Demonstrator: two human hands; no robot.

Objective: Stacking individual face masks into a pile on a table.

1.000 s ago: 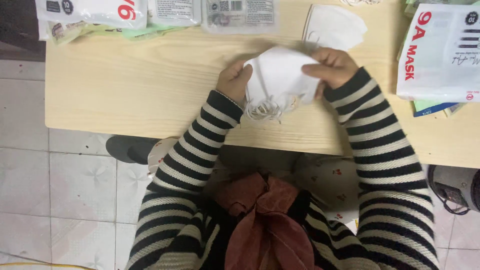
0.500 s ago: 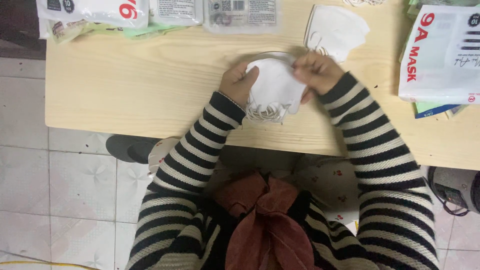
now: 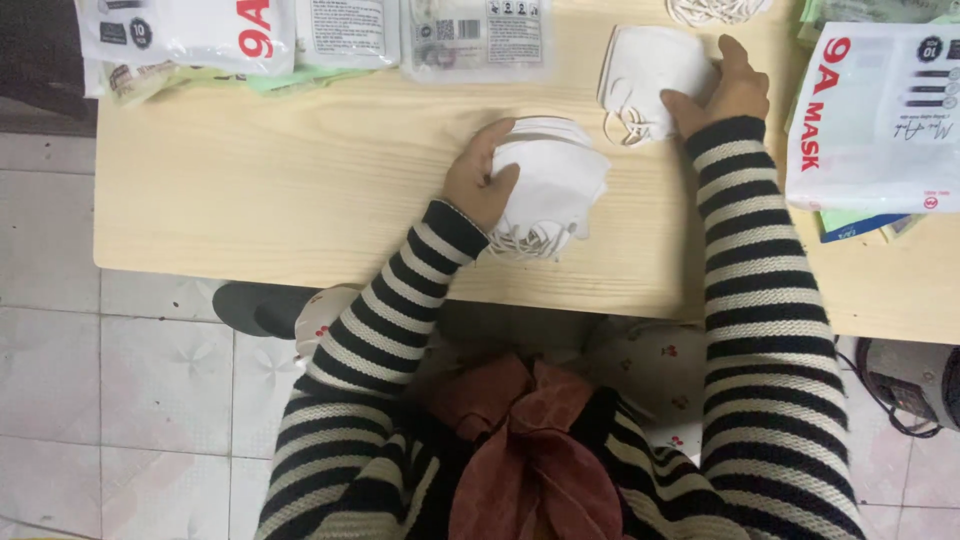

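Note:
My left hand (image 3: 482, 176) grips a stack of several white folded face masks (image 3: 550, 185) near the front edge of the pale wooden table (image 3: 300, 190); their ear loops hang out below the stack. My right hand (image 3: 725, 88) reaches to the back of the table and rests on a second pile of white masks (image 3: 645, 72), fingers curled over its right side. Both arms wear black-and-white striped sleeves.
Packaged mask bags lie along the table's back edge (image 3: 190, 30) and a clear packet (image 3: 475, 35) beside them. A large white mask bag (image 3: 880, 115) sits at the right over green packets. Tiled floor lies left; a dark shoe (image 3: 255, 308) is under the table.
My right hand left the stack it was holding with the left and moved up and right onto the second mask pile. The left hand keeps the stack.

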